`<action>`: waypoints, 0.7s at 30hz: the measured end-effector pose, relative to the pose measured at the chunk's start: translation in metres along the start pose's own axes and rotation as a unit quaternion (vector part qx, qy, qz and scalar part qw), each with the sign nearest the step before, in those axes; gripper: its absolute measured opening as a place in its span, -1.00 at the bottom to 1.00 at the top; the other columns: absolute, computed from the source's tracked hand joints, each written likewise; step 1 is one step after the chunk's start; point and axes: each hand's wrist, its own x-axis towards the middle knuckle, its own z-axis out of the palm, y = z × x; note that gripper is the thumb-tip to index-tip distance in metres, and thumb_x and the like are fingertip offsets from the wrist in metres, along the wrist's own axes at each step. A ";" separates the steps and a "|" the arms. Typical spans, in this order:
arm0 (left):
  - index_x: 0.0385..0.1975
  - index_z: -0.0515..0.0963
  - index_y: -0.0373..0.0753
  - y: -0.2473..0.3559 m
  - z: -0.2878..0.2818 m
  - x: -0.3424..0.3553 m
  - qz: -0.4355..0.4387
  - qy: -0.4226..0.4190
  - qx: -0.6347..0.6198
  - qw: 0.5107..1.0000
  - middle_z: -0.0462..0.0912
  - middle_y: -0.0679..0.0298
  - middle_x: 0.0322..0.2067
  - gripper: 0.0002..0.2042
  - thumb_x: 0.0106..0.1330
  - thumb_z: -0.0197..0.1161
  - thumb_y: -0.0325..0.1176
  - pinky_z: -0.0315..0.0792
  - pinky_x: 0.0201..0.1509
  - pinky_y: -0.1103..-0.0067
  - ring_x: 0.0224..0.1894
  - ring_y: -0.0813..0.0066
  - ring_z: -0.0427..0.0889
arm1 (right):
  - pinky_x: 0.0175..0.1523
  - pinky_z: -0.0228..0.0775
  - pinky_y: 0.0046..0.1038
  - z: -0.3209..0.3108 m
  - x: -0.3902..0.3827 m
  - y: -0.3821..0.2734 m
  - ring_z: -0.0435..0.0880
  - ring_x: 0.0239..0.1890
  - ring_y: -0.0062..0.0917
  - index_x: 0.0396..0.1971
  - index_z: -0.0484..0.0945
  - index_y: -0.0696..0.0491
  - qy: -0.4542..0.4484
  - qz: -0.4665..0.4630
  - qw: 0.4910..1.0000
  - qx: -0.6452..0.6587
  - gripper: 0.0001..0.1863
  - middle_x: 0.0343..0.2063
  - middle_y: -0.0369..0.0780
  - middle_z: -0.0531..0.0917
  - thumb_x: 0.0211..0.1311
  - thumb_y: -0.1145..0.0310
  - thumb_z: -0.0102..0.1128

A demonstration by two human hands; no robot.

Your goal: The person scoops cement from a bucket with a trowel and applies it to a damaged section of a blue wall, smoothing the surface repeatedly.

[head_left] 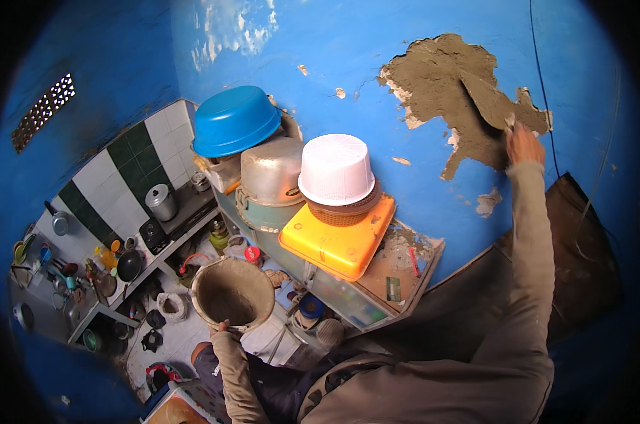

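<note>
Step in hand, as judged: mortar spread over bare patch (450, 88) on blue wall (348, 56). Trowel (488, 99) pressed flat to patch, gripped in right hand (523, 143), fingers closed round handle. Mortar pan (232, 293) held low by left hand (221, 327); fingers hooked under rim, mostly hidden. Next move calls for even pressure toward ragged paint edge. Trowel handle hidden behind hand; mortar level in pan unclear.

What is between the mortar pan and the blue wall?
In the head view, a cabinet with an orange container stands between the mortar pan and the blue wall.
</note>
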 end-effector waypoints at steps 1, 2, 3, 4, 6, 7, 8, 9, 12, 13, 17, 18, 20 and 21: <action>-0.11 0.38 -0.16 0.012 0.002 -0.011 0.019 0.013 0.016 1.000 0.51 0.31 -0.44 -0.74 0.19 0.11 -0.37 0.39 -0.61 0.58 -0.56 0.50 0.46 | -0.23 0.36 -0.22 -0.007 -0.019 -0.014 0.55 -0.31 -0.18 -0.33 0.47 0.07 -0.002 -0.009 0.999 0.043 -0.74 -0.40 -0.09 0.58 0.18 0.18 -0.04; -0.08 0.37 -0.15 0.025 0.009 -0.027 0.035 0.031 0.030 0.998 0.51 0.32 -0.41 -0.72 0.19 0.10 -0.38 0.40 -0.60 0.59 -0.52 0.50 0.48 | -0.24 0.34 -0.22 -0.013 -0.042 -0.030 0.55 -0.32 -0.17 -0.33 0.47 0.08 0.007 -0.043 0.992 0.118 -0.74 -0.40 -0.08 0.57 0.17 0.19 -0.03; -0.05 0.36 -0.14 0.075 0.068 -0.062 -0.015 0.096 0.040 0.995 0.51 0.33 -0.36 -0.68 0.16 0.07 -0.42 0.40 -0.57 0.63 -0.46 0.51 0.50 | -0.26 0.33 -0.21 -0.018 -0.065 -0.044 0.54 -0.34 -0.16 -0.33 0.48 0.10 0.012 -0.078 0.979 0.190 -0.73 -0.40 -0.07 0.57 0.17 0.20 -0.02; -0.06 0.38 -0.15 0.092 0.076 -0.072 -0.053 0.110 0.072 0.990 0.51 0.32 -0.26 -0.63 0.06 0.14 -0.42 0.41 -0.31 0.55 -0.32 0.46 0.51 | -0.26 0.32 -0.21 -0.026 -0.086 -0.060 0.54 -0.35 -0.17 -0.32 0.49 0.11 -0.043 -0.101 0.957 0.269 -0.74 -0.41 -0.07 0.56 0.16 0.22 0.00; -0.08 0.41 -0.16 0.108 0.101 -0.079 -0.049 0.096 0.095 0.990 0.53 0.34 -0.25 -0.64 0.06 0.18 -0.39 0.40 -0.26 0.55 -0.26 0.48 0.50 | -0.27 0.34 -0.26 -0.045 -0.130 -0.085 0.54 -0.38 -0.18 -0.33 0.50 0.14 -0.122 -0.169 0.902 0.378 -0.76 -0.42 -0.08 0.56 0.12 0.27 0.05; -0.07 0.42 -0.18 0.114 0.113 -0.080 -0.031 0.075 0.105 0.991 0.54 0.35 -0.25 -0.64 0.07 0.18 -0.41 0.40 -0.24 0.58 -0.24 0.52 0.50 | -0.28 0.36 -0.30 -0.052 -0.151 -0.101 0.54 -0.39 -0.20 -0.34 0.51 0.16 -0.137 -0.219 0.872 0.416 -0.78 -0.43 -0.08 0.56 0.11 0.31 0.08; -0.06 0.41 -0.22 0.118 0.120 -0.085 -0.022 0.064 0.078 0.995 0.55 0.35 -0.23 -0.64 0.08 0.16 -0.44 0.39 -0.20 0.59 -0.22 0.53 0.50 | -0.29 0.36 -0.32 -0.052 -0.170 -0.123 0.54 -0.41 -0.25 -0.34 0.51 0.15 -0.145 -0.271 0.863 0.401 -0.79 -0.45 -0.11 0.55 0.08 0.32 0.10; -0.05 0.40 -0.24 0.118 0.113 -0.088 -0.053 0.076 0.091 0.992 0.55 0.34 -0.23 -0.63 0.09 0.15 -0.47 0.37 -0.15 0.61 -0.22 0.55 0.49 | -0.31 0.36 -0.34 -0.052 -0.187 -0.148 0.55 -0.42 -0.29 -0.34 0.52 0.14 -0.147 -0.325 0.850 0.387 -0.79 -0.47 -0.13 0.55 0.06 0.34 0.12; -0.07 0.38 -0.20 0.123 0.117 -0.102 -0.016 0.045 0.091 0.995 0.50 0.35 -0.31 -0.64 0.09 0.15 -0.40 0.41 -0.34 0.63 -0.32 0.57 0.48 | -0.34 0.36 -0.41 -0.059 -0.220 -0.217 0.54 -0.39 -0.44 -0.32 0.52 0.06 -0.125 -0.455 0.811 0.347 -0.79 -0.45 -0.24 0.51 0.04 0.32 0.11; -0.05 0.37 -0.23 0.127 0.124 -0.107 -0.005 0.041 0.087 0.995 0.51 0.34 -0.29 -0.63 0.09 0.14 -0.41 0.40 -0.28 0.63 -0.29 0.57 0.48 | -0.34 0.35 -0.44 -0.060 -0.223 -0.236 0.54 -0.34 -0.50 -0.30 0.51 0.01 -0.125 -0.493 0.807 0.300 -0.80 -0.43 -0.28 0.49 0.06 0.31 0.07; 0.09 0.24 -0.29 0.123 0.136 -0.113 0.040 0.019 0.117 0.992 0.46 0.24 -0.11 -0.52 0.10 0.12 -0.47 0.32 -0.04 0.63 -0.12 0.48 0.44 | -0.41 0.35 -0.39 -0.044 -0.236 -0.315 0.57 -0.32 -0.48 -0.38 0.56 -0.04 -0.125 -0.559 0.801 0.178 -0.84 -0.42 -0.31 0.56 0.06 0.33 0.01; 0.17 0.15 -0.29 0.118 0.133 -0.112 0.035 0.005 0.131 0.991 0.40 0.19 -0.01 -0.42 0.09 0.12 -0.50 0.29 0.03 0.61 -0.03 0.42 0.41 | -0.42 0.37 -0.39 -0.046 -0.236 -0.331 0.59 -0.36 -0.45 -0.44 0.57 -0.01 -0.131 -0.561 0.797 0.180 -0.85 -0.44 -0.29 0.57 0.04 0.34 0.02; 0.24 0.02 -0.30 0.105 0.132 -0.109 0.084 -0.004 0.194 0.977 0.21 0.11 0.15 -0.34 0.09 0.11 -0.51 0.19 0.15 0.57 0.14 0.36 0.25 | -0.45 0.42 -0.39 -0.049 -0.237 -0.352 0.62 -0.44 -0.39 -0.54 0.59 0.04 -0.142 -0.565 0.791 0.186 -0.86 -0.50 -0.24 0.60 0.00 0.37 0.04; 0.25 -0.02 -0.31 0.107 0.136 -0.108 0.107 -0.016 0.226 0.968 0.01 0.04 0.24 -0.31 0.08 0.10 -0.52 0.09 0.22 0.53 0.25 0.34 0.08 | -0.47 0.42 -0.37 -0.045 -0.240 -0.356 0.62 -0.46 -0.38 -0.59 0.59 0.03 -0.132 -0.576 0.782 0.199 -0.86 -0.52 -0.22 0.61 -0.01 0.35 0.05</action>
